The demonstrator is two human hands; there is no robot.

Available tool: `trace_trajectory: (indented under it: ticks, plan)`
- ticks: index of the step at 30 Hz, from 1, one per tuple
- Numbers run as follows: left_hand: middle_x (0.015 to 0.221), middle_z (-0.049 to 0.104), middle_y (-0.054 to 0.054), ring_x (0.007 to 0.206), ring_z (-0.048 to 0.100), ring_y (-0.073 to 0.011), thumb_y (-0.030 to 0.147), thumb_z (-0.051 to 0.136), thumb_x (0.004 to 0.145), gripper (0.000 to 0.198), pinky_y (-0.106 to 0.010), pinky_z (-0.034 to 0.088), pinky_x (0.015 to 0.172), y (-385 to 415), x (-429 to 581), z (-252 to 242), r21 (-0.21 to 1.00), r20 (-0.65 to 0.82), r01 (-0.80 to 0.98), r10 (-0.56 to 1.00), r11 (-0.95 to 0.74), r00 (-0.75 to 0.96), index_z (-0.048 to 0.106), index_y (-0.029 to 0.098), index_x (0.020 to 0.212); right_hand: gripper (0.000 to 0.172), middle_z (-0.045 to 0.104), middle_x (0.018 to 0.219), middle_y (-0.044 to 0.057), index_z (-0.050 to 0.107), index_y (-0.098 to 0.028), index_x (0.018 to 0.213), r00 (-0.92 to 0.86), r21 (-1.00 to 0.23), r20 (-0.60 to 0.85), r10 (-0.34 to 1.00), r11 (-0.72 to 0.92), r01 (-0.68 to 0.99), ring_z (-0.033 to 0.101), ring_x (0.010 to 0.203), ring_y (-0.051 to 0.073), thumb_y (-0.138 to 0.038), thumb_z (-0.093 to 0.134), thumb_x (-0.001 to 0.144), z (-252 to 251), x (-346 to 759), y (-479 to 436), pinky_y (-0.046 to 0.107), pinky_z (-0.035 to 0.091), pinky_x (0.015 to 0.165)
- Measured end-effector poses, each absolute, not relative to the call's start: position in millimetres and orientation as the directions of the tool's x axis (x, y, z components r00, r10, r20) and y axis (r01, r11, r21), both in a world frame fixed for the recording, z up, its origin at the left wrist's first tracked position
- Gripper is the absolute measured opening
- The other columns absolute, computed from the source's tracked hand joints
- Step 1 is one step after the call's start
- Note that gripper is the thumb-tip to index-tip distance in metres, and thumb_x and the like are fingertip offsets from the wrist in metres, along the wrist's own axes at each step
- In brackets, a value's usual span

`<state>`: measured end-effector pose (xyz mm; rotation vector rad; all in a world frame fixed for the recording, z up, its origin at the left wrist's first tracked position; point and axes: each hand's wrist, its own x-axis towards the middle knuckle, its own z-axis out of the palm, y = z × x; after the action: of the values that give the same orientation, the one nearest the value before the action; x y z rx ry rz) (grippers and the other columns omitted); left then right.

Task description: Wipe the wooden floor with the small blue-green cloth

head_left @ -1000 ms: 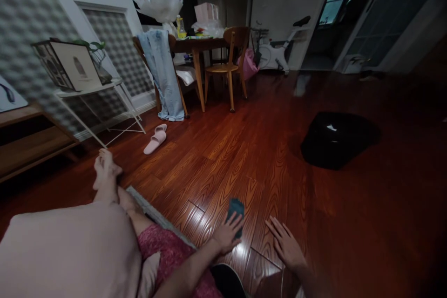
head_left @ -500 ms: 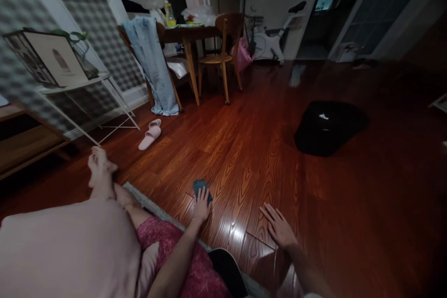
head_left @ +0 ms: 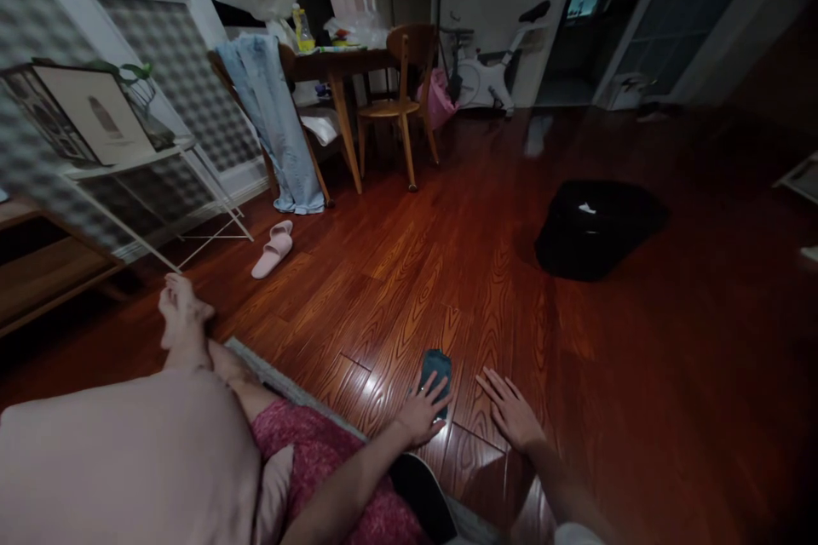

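A small dark teal cloth (head_left: 435, 363) lies on the glossy red-brown wooden floor (head_left: 409, 289). My left hand (head_left: 422, 415) rests flat over its lower part, fingers spread, covering some of it. To the right, my right hand (head_left: 515, 417) hovers over or touches the boards, I cannot tell which; its fingers are stretched out and nothing is in it. A gap of bare floor separates the cloth from the right fingertips.
A black bin-like object (head_left: 597, 230) stands ahead on the right. Pink slippers (head_left: 273, 250) lie ahead on the left, near a white side table (head_left: 128, 162). Farther back are a wooden chair (head_left: 401, 108) and an exercise bike (head_left: 486, 81). A pink cushion (head_left: 128, 460) covers my lap.
My left hand has slid right along the floor with the cloth under it, coming closer to my right hand. My right hand has hardly moved.
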<state>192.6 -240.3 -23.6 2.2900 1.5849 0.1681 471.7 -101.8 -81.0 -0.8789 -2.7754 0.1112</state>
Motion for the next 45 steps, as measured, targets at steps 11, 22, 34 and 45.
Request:
trace_trajectory:
  ticks: [11, 22, 34, 45]
  plan:
    - [0.168, 0.018, -0.009, 0.155, 0.01, -0.0326, 0.032, 0.044, 0.099, 0.063, -0.061, 0.015, 0.123, -236, 122, -11, 0.217, -0.156, 0.919, 0.941, 0.329, -0.3, 0.03, 0.023, 0.159, 0.069, 0.029, 0.166, 0.002, 0.019, -0.033, 0.16, -0.791, -0.131, 0.205, 0.576, 0.817, 0.561, 0.033, 0.15, 0.018, -0.018, 0.034, 0.094, -80, 472, -103, 0.045, 0.027, 0.122]
    - [0.169, -0.007, -0.008, 0.153, -0.009, -0.0394, 0.036, 0.055, 0.087, 0.083, -0.066, 0.004, 0.121, -246, 197, -29, 0.338, -0.262, 0.936, 0.965, 0.093, -0.001, 0.021, 0.022, 0.161, 0.068, 0.03, 0.165, 0.001, 0.017, -0.033, 0.16, -0.787, -0.112, 0.212, 0.58, 0.814, 0.57, 0.034, 0.149, 0.018, -0.019, 0.032, 0.096, -82, 473, -102, 0.044, 0.028, 0.122]
    - [0.168, 0.022, -0.004, 0.154, 0.017, -0.0294, 0.01, 0.052, 0.087, 0.067, -0.058, 0.024, 0.122, -225, 167, -29, 0.239, -0.179, 0.969, 0.984, 0.059, -0.016, 0.045, 0.032, 0.15, 0.068, 0.031, 0.165, 0.001, 0.017, -0.032, 0.16, -0.803, -0.092, 0.177, 0.57, 0.822, 0.563, 0.032, 0.15, 0.019, -0.018, 0.032, 0.096, -74, 474, -102, 0.045, 0.028, 0.122]
    - [0.154, 0.049, -0.009, 0.147, 0.037, -0.0269, 0.001, 0.036, 0.093, 0.064, -0.049, 0.041, 0.114, -227, 144, -12, 0.157, -0.051, 0.928, 0.941, 0.338, -0.334, 0.046, 0.029, 0.15, 0.074, 0.009, 0.17, -0.001, -0.004, -0.037, 0.159, -0.562, -0.053, 0.19, 0.805, 0.58, 0.813, 0.017, 0.155, 0.027, -0.02, 0.031, 0.096, -73, 456, -123, 0.059, 0.023, 0.121]
